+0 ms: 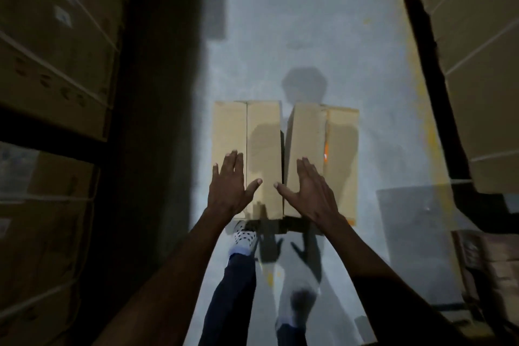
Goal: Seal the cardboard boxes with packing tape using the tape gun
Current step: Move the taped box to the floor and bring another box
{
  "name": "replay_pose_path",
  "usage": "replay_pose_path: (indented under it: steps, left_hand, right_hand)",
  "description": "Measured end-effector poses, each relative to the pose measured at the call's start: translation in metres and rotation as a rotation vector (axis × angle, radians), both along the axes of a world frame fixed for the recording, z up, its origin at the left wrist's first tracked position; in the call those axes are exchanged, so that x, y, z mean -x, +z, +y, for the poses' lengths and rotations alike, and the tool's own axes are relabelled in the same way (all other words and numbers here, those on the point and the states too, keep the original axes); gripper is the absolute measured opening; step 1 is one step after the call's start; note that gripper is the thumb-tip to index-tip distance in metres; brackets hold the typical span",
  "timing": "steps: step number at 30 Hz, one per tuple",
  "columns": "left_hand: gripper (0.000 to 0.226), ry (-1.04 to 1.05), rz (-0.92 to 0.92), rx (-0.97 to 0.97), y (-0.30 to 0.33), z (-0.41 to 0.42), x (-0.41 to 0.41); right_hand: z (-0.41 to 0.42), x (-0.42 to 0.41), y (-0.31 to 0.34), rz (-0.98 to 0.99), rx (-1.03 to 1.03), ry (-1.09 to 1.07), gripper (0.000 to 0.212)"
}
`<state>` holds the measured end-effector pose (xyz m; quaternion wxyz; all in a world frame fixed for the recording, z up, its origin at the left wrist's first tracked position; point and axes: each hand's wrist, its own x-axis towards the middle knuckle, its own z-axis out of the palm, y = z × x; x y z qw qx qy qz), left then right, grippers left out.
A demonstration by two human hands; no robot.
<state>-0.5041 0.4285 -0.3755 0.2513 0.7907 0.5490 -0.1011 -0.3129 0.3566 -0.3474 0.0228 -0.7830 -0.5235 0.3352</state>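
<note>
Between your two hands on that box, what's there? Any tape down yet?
Head view: between the left hand and right hand runs the dark open gap between the two top flaps of the cardboard box. No tape shows along it.

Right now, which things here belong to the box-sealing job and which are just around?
Job:
cardboard box, flaps nearly closed
left hand and right hand, flat on the flaps

Around:
stacked cartons, left
stacked cartons, right

No tape gun visible.
</note>
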Motion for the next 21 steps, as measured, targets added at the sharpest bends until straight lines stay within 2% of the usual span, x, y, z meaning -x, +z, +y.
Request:
replay_pose_path:
  steps: [5, 10, 16, 21]
  left_hand:
    - [0.096, 0.120, 0.057, 0.077, -0.146, 0.068, 0.001]
    - [0.108, 0.284, 0.099, 0.156, -0.253, 0.104, 0.000]
    - [0.127, 0.498, 0.071, 0.207, -0.327, 0.109, 0.004]
    - [0.126, 0.615, 0.030, 0.139, -0.338, 0.107, 0.003]
  right_hand:
    - [0.083, 0.005, -0.153, 0.000, 0.095, -0.006, 0.098]
    - [0.122, 0.016, -0.274, -0.029, 0.138, -0.081, 0.113]
    - [0.135, 0.024, -0.347, -0.062, 0.104, -0.253, 0.125]
    - [0.141, 0.037, -0.358, -0.068, 0.099, -0.305, 0.126]
